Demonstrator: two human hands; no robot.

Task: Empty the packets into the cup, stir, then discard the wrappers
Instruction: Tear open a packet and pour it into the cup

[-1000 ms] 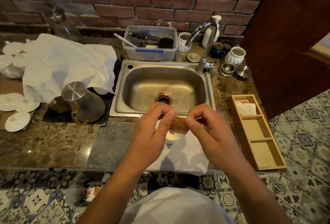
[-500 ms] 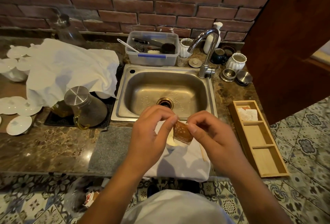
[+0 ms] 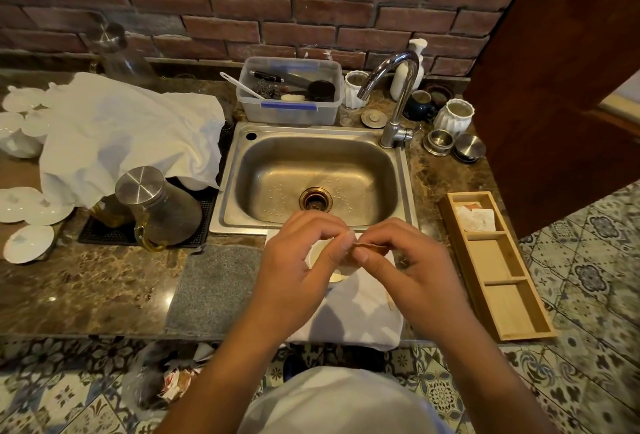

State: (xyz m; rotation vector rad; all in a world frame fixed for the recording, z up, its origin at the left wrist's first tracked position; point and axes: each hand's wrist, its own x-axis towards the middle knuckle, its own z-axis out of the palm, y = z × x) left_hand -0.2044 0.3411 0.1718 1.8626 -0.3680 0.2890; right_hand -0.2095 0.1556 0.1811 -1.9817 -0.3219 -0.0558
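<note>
Compared with a second ago, the brown packet [image 3: 370, 247] has turned from showing its broad face, upright between the fingertips, to lying nearly flat and edge-on, so only a thin brown strip of it shows now. Both hands have dropped slightly toward the white cup [image 3: 323, 257], and the camera has tilted so the sink [image 3: 313, 177] and desk [image 3: 86, 291] sit lower in view.

The left hand [image 3: 298, 267] pinches the packet's left end between thumb and forefinger, and the right hand [image 3: 412, 267] pinches its right end the same way, the other fingers curled in. The packet hangs just above the cup's right rim. The cup stands on a white cloth [image 3: 353, 323] at the desk's front edge, right beside a grey mat [image 3: 214, 291].

The hands cover most of the cup; only part of its rim and inner wall shows between them, and I cannot tell what is inside. Whether the packet is torn open is also unclear. A thin wooden stick [image 3: 389, 300] pokes out from under the right hand, most of it hidden. In the wooden tray [image 3: 498, 281] to the right, a few white packets [image 3: 476, 217] lie in the far compartment, their print too small to read. A clear bag [image 3: 162, 378] with crumpled wrappers sits on the floor below the desk.
</note>
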